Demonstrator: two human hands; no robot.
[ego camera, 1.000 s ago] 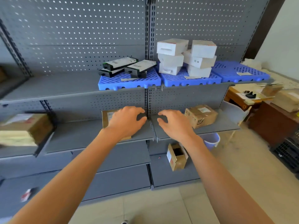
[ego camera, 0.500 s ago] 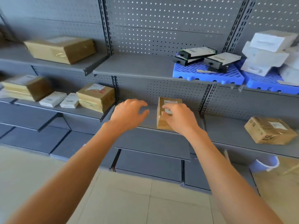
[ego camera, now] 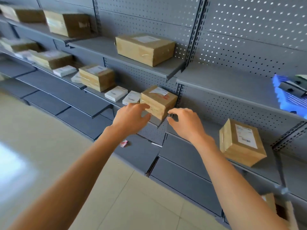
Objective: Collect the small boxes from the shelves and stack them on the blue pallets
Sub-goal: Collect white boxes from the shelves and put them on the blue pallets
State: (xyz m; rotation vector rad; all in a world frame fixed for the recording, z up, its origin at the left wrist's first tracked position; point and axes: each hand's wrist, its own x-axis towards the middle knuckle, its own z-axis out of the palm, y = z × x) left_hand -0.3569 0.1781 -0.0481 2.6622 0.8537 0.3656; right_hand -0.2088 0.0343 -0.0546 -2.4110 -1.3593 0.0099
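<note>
Both hands are reaching for a brown box — left hand touching its side, right hand loosely curled beside it; gripping comes next.

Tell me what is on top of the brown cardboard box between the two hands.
On the brown cardboard box lies a white label with red marks beside it. The box's underside and back are hidden.

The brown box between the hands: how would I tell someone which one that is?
On the grey shelving, find the middle shelf level. The brown box sits at that bay's right end, by the upright, between the left hand and right hand. Unlike its flat white neighbours, it has red print beside its white label.
</note>
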